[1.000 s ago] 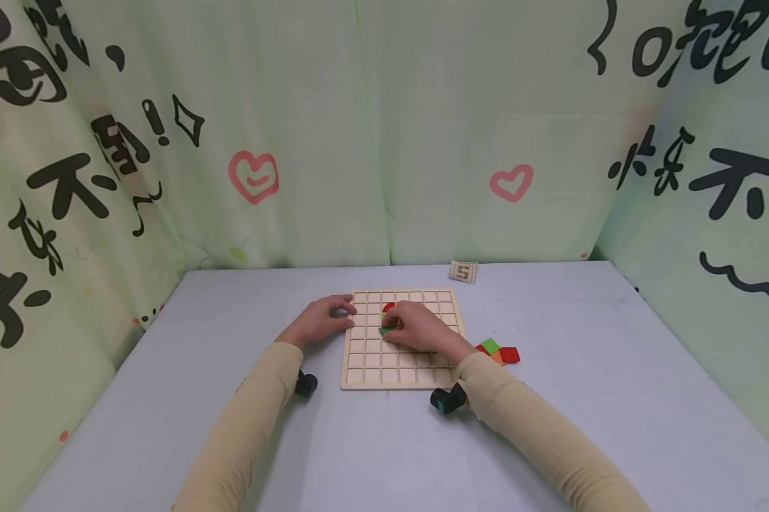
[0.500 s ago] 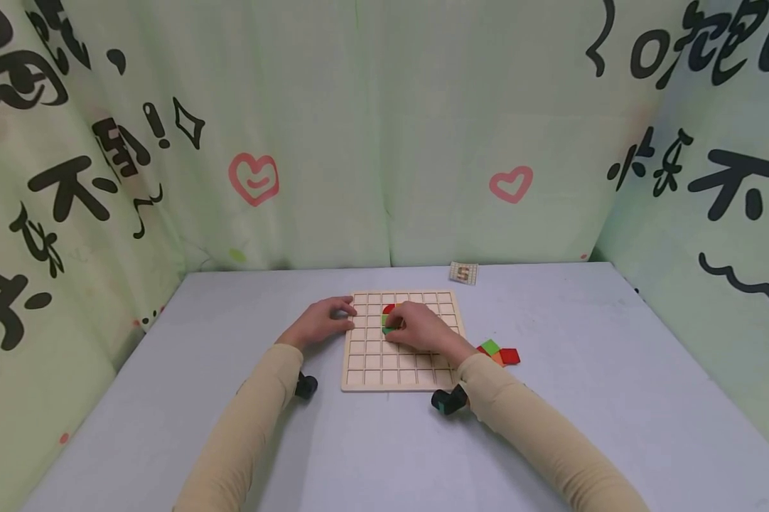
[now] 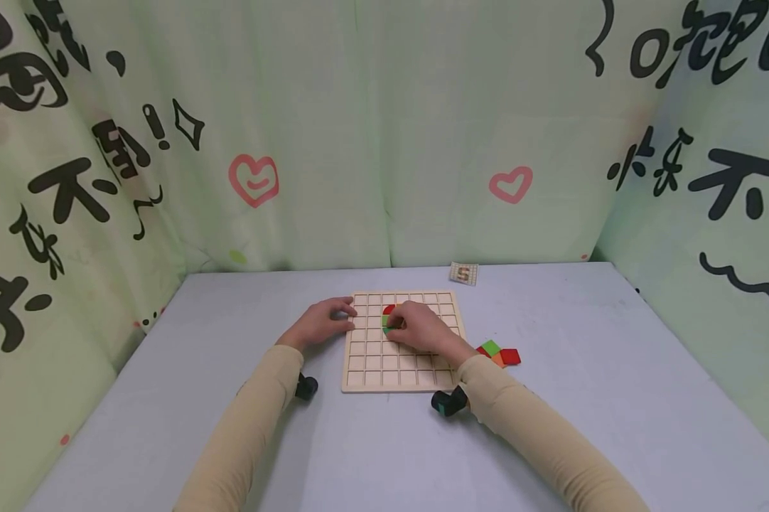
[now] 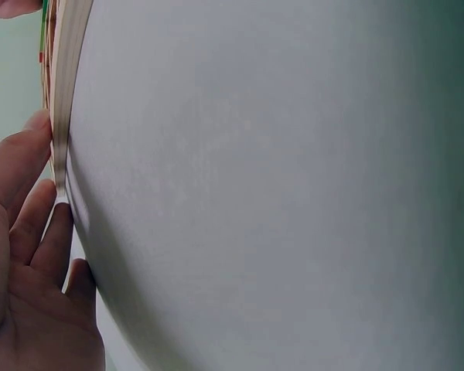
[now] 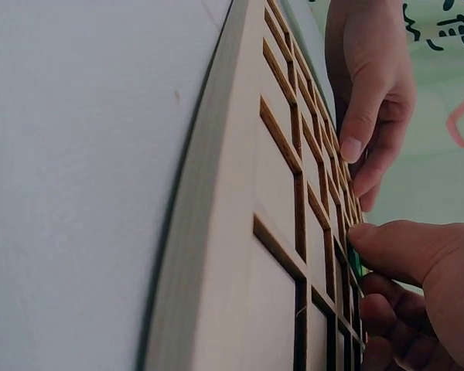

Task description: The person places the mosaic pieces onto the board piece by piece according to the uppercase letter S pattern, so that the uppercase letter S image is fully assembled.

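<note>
In the head view, a small printed card (image 3: 464, 273) lies past the far edge of the wooden grid board (image 3: 365, 361). At the board's right, 2 red tiles, 1 light green tile (image 3: 491, 346) and 1 orange tile (image 3: 498, 359) are bunched; the right sleeve (image 3: 487, 380) hides the near right corner. The right hand (image 3: 421, 328) covers much of the middle, with a red piece (image 3: 389, 309) and the dark green tile (image 3: 386, 331) showing at its fingertips. The board is pale, squared off by grooves.

In the left wrist view, the left hand (image 4: 39, 286) has its fingers loosely extended, slightly apart, against the board's edge.

In the right wrist view, the right thumb and bent index finger pinch the dark green tile, mostly hidden, on the board; brown-sided grooves cut its light surface.
</note>
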